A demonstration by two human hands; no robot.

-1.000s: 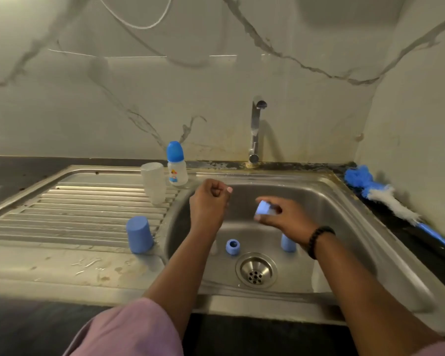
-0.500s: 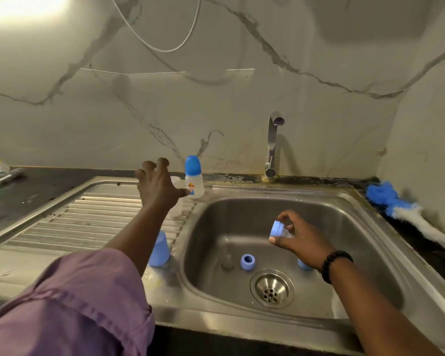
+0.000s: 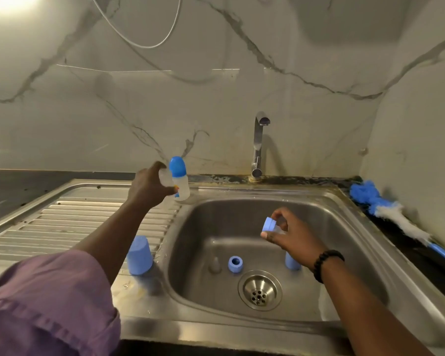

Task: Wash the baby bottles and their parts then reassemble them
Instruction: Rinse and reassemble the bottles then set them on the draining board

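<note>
At the drainboard's back edge, left hand point(image 3: 149, 187) wraps a clear bottle body point(image 3: 165, 177) beside the capped bottle point(image 3: 179, 179). Light, rigid plastic, likely wet and slippery; mid-barrel grip looks safest. Over the sink point(image 3: 370, 242), right hand point(image 3: 292, 236) pinches a blue collar with teat point(image 3: 269, 224).

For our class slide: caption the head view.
Left hand grips a clear bottle by the sink; right hand holds a blue collar.

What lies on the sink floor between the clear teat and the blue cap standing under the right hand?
In the head view, only the blue screw ring lies between the clear teat and the blue cap.
</note>
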